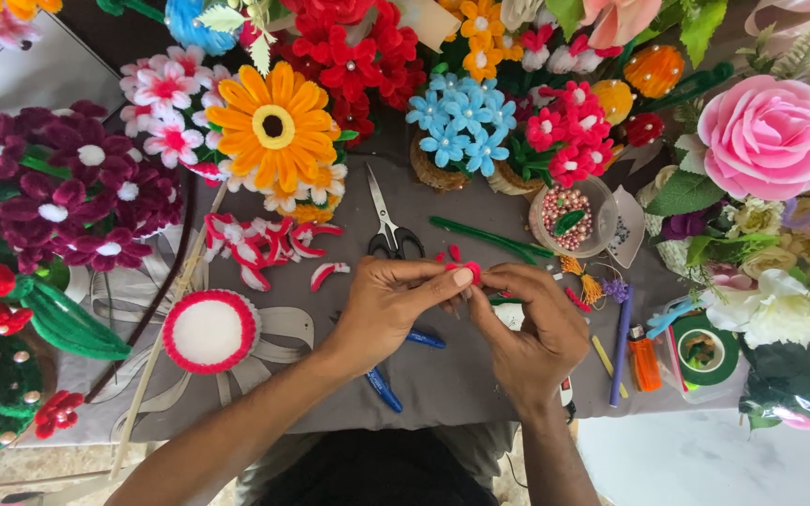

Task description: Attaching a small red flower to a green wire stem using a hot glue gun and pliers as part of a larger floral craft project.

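Observation:
My left hand (388,307) and my right hand (529,326) meet over the middle of the grey cloth (452,375). Together their fingertips pinch a small red pipe-cleaner flower piece (470,270). Small red bits lie just above the fingers. Black-handled scissors (386,225) lie shut beyond my left hand. A blue-handled tool (384,389) lies partly under my left wrist.
Red-and-white petal pieces (264,245) and a white disc with a red rim (209,331) lie to the left. A green stem (489,236), a clear cup of beads (569,217), a purple pen (621,349), an orange lighter (645,361) and green tape (703,349) sit right. Finished flowers crowd the edges.

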